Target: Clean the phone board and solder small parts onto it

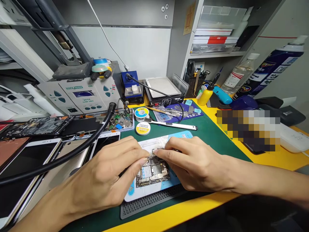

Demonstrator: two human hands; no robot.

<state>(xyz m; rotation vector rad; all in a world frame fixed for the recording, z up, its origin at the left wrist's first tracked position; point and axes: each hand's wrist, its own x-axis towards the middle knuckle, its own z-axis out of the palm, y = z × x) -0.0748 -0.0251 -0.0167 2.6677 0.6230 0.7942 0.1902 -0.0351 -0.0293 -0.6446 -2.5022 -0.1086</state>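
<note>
A phone circuit board (pixel 154 174) lies on a white and light-blue plate (pixel 166 184) in front of me. My left hand (pixel 113 170) reaches in from the left, its thumb and index finger closed at the board's upper left part. From the right comes my right hand (pixel 193 162), with its fingers bent and its fingertips closed on the board's upper part. The two sets of fingertips are close together, and the exact contact is partly hidden by the fingers. Beneath the plate, a grey honeycomb-patterned pad (pixel 149 203) shows at the near edge.
Behind the plate lie a white-handled brush (pixel 173 125), two round tins (pixel 143 128) and a hot plate (pixel 164 91). Phones (pixel 19 180) and a black hose (pixel 79 151) occupy the left, beside a hot-air station (pixel 82 93). A yellow bottle (pixel 205 95) stands at the right.
</note>
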